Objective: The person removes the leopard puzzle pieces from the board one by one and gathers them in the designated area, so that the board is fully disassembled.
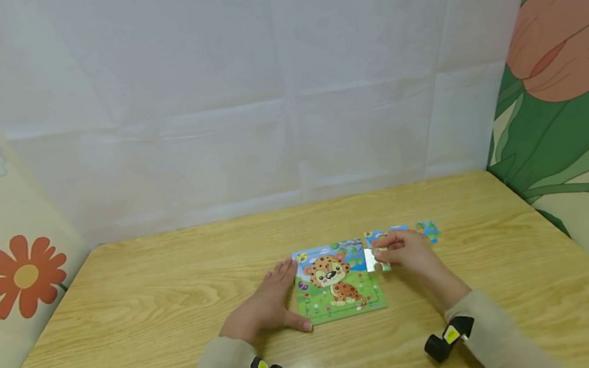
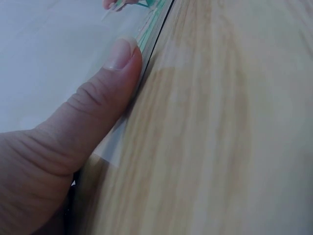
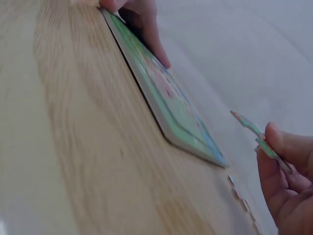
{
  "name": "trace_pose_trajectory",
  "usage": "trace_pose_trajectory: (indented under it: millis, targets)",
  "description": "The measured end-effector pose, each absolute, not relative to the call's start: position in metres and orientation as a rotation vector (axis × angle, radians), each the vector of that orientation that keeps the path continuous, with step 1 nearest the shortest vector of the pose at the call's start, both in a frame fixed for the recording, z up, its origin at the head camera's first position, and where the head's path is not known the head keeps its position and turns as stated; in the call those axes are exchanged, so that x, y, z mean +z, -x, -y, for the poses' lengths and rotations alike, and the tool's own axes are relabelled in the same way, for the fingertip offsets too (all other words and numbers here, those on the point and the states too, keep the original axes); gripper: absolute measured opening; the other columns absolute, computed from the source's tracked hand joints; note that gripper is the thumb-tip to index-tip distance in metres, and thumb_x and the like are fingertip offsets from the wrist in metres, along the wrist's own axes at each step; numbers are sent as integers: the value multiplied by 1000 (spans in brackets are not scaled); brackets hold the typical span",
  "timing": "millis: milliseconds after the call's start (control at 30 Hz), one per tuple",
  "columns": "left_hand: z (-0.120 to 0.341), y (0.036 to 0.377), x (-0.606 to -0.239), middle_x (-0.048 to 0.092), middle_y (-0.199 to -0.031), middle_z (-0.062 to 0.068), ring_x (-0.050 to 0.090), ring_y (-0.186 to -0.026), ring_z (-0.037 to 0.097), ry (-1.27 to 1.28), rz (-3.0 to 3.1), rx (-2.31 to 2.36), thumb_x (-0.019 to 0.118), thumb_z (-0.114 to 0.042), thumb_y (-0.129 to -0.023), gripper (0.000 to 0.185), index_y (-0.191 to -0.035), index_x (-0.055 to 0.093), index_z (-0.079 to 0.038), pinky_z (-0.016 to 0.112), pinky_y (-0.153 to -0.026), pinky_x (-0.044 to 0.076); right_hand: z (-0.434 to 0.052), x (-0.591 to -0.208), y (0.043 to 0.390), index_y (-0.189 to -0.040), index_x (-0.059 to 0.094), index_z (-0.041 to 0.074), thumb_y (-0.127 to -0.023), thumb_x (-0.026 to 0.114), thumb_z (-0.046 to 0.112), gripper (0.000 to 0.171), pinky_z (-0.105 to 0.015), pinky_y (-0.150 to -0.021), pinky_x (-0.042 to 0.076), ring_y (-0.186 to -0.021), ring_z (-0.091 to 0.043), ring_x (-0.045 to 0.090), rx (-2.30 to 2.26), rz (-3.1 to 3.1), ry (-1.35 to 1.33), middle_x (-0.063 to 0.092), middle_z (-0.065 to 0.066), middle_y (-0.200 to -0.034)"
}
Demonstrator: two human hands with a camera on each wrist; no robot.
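Right hand (image 1: 408, 251) is pinching a puzzle piece (image 1: 376, 258), hovering at the puzzle board's (image 1: 341, 282) 2 o'clock corner; left hand (image 1: 265, 306) is lying flat-fingered, bracing the board's 9 o'clock edge.

Light wooden table (image 1: 176, 276); white sheeting wall (image 1: 244, 95) behind; flower-patterned panels (image 1: 560, 96) at both sides

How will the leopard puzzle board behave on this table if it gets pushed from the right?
The puzzle board looks thin, flat and stiff, so probably light. The table is glossy, so it would likely slide rather than tip. The left hand braces its left edge, which should check that.
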State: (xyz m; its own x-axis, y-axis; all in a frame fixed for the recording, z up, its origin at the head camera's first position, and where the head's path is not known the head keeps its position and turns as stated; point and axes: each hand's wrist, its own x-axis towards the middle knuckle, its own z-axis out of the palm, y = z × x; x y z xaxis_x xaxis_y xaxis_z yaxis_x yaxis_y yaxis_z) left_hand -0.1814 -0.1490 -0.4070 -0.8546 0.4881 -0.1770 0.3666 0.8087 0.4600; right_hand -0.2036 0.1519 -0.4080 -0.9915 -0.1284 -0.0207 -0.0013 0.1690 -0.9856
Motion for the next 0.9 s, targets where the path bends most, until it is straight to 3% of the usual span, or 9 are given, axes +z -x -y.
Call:
trace_pose_trajectory:
  millis: [67, 233, 433, 733, 900]
  targets:
    - [149, 181, -407, 5, -154, 16, 1, -142, 32, -653, -2707, 603, 80, -55, -55, 128, -147, 11, 0, 47, -115, 4, -157, -411, 204, -97, 58, -17, -79, 67, -4, 23, -19, -64, 53, -74, -4, 62, -1981, -2332, 131, 67, -11, -95]
    - [149, 181, -407, 5, -154, 17, 1, -142, 32, -650, -2705, 608, 80, -55, -55, 128, -147, 11, 0, 47, -115, 4, -163, -416, 205, -97, 58, -16, -78, 68, -3, 25, -19, -63, 51, -72, -6, 55, -1964, -2404, 47, 59, -3, -86]
    - [149, 180, -407, 5, -154, 16, 1, -142, 32, -640, -2705, 619, 80, -55, -55, 128, -148, 11, -1, 46, -115, 3, -166, -419, 209, -99, 60, -15, -80, 68, -3, 24, -18, -63, 51, -74, -7, 55, -1926, -2416, -4, 57, -7, -94]
    - [149, 181, -409, 4, -154, 16, 1, -142, 32, -647, -2714, 607, 80, -55, -54, 128, -147, 11, 0, 47, -115, 4, -168, -426, 217, -95, 68, -5, -76, 74, 7, 24, -24, -63, 44, -77, -13, 48, -1631, -2694, 53, 59, -7, -86]
    - [149, 181, -409, 3, -154, 15, 0, -142, 31, -648, -2711, 608, 80, -55, -55, 128, -147, 11, 0, 47, -115, 3, -165, -423, 216, -89, 70, 1, -74, 76, 10, 19, -27, -67, 43, -77, -15, 51, -1405, -2875, 106, 62, -6, -84]
